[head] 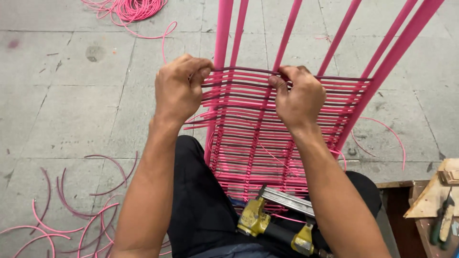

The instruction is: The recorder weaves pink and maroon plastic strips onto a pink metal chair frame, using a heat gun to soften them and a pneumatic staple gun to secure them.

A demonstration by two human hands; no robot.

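Resting on the lap at 6 o'clock, a yellow staple gun (267, 224). Beyond it, the top dark cord (239, 71) runs 9-to-3 across the pink frame (222, 33), left hand (179, 88) and right hand (299, 95) each pinched closed on it, equally near.

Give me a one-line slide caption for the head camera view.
Left hand and right hand pinch the top dark strand woven across a pink frame.
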